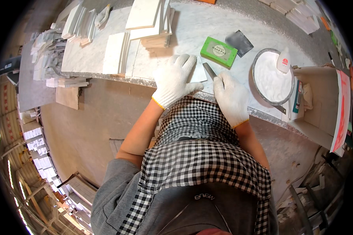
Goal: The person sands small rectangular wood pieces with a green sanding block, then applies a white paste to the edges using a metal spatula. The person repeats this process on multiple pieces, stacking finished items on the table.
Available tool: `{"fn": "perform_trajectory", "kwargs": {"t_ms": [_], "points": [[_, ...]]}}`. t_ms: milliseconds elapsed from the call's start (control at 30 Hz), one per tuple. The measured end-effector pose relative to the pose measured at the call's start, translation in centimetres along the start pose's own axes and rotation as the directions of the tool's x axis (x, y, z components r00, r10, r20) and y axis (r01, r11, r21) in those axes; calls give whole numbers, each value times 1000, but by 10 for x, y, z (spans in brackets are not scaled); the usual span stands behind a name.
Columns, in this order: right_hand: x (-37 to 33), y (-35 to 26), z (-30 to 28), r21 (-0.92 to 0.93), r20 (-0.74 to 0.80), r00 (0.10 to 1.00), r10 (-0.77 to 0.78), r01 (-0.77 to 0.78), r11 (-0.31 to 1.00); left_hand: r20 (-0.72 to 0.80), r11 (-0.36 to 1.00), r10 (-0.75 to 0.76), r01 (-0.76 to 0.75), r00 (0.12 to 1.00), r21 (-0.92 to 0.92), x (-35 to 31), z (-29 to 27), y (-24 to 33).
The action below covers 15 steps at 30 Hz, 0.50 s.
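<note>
Both my hands wear white knit gloves. My left hand (175, 80) lies flat with its fingers spread, pressing on a white tile (199, 73) at the table's front edge. Much of the tile is hidden beneath the glove. Just right of it, my right hand (232, 96) is closed around a narrow, dark, flat blade-like tool (209, 70). The tool's free end points up and left, close to the tile's right side; I cannot tell whether they touch. Beyond the hands lie a green hand-pad box (219, 52) and a dark grey square sheet (240, 43).
A round tub of white paste (271, 80) with a white bottle (284, 60) stands to the right. Beside it is an open cardboard box (319, 98). Stacked white tiles (145, 15) and upright tiles (116, 53) occupy the left. The stone table (145, 82) has a rough front edge.
</note>
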State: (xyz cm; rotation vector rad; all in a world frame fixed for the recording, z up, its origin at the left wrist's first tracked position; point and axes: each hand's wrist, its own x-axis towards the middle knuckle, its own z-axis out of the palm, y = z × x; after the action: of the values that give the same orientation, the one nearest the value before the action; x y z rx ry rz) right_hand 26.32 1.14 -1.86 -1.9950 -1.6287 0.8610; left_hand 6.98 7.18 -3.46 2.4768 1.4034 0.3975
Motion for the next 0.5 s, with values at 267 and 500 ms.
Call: {"fn": "perform_trajectory", "kwargs": {"t_ms": [267,500], "points": [[22,-12,11,-66,139,982,126,-118,991,-102,994,98,-103,990,-43,0,6,-4],[27,-16,17,-37,53,996,-71,73,997,-106,990,109,-118,988,-77,1,8,-8]]}}
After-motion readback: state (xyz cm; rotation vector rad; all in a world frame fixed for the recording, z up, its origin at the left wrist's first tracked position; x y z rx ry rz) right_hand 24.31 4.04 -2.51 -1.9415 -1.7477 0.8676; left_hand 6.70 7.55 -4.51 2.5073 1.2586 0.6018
